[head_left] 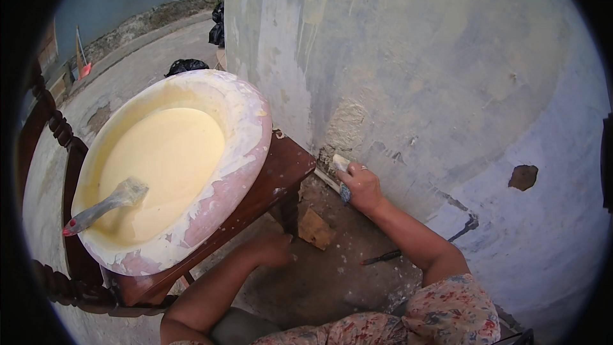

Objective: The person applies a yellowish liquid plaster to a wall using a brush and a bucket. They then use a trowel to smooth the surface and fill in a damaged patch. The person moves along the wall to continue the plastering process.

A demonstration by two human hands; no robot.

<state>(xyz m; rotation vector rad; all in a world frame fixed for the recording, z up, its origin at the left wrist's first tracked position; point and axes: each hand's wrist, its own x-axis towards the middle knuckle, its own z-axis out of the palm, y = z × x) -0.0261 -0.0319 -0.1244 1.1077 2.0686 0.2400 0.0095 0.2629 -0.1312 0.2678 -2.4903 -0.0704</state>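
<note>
My right hand (362, 185) is closed on a paintbrush (342, 167), its pale bristles pressed against the foot of a worn, patchy blue-grey wall (434, 76). My left hand (271, 250) rests low beside the leg of a dark wooden chair (284, 169); its fingers look loosely curled and I cannot make out anything in them. On the chair seat sits a wide pink-and-white basin (246, 121) full of cream-yellow paint. A second brush (105, 204) with a grey handle and red tip lies in the paint.
A small wooden block (316, 229) lies on the dusty concrete floor under the chair's edge. A dark thin stick (382, 257) lies near the wall. Black bags (186, 65) sit farther back by the wall corner. A chipped hole (523, 177) marks the wall at right.
</note>
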